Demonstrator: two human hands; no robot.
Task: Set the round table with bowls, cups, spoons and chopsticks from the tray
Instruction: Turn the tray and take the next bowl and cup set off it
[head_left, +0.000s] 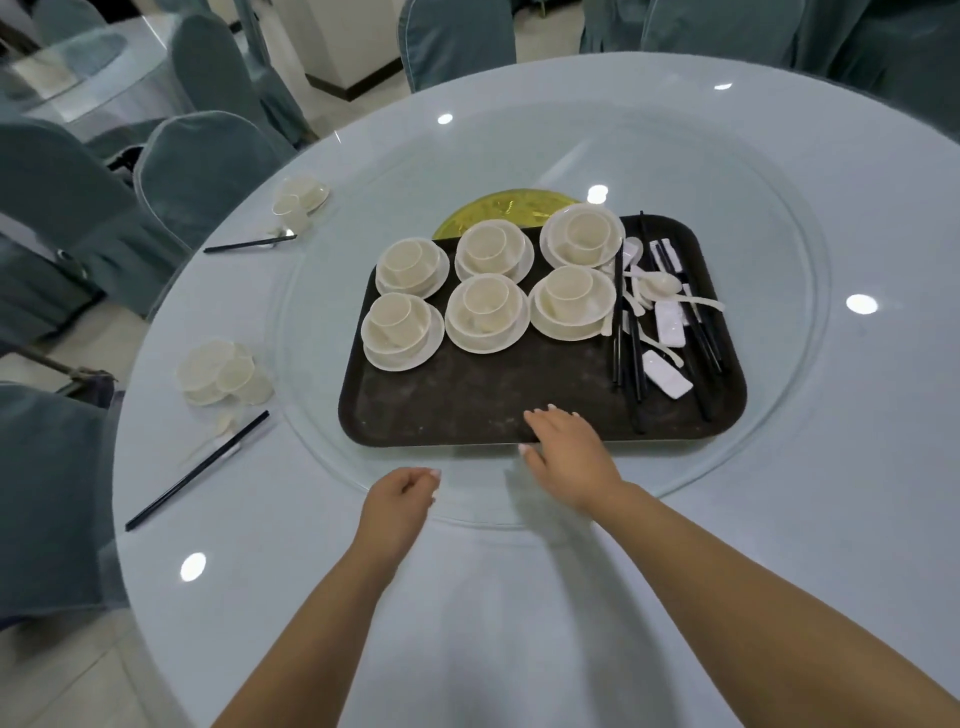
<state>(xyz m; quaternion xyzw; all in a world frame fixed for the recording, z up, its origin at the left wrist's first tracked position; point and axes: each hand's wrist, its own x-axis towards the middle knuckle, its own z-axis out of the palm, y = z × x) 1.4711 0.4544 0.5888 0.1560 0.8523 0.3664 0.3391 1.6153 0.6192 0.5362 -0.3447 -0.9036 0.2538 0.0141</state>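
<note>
A dark tray (457, 405) lies on the glass turntable (779, 234) of the round table (857, 545). It carries several cream sets, each a cup in a bowl on a saucer (402, 327). At its right end lie white spoons (657, 286), black chopsticks (634, 358) and white rests (667, 382). My right hand (569, 449) rests on the tray's near edge, fingers spread on top and thumb at the rim. My left hand (400, 501) hovers over the turntable's near edge, fingers loosely curled, holding nothing.
Two places are laid on the left: a near bowl set (223, 374) with a spoon and chopsticks (200, 467), and a far set (298, 200) with chopsticks (249, 243). Grey-green covered chairs (202, 166) ring the table. A gold disc (511, 208) shows behind the tray.
</note>
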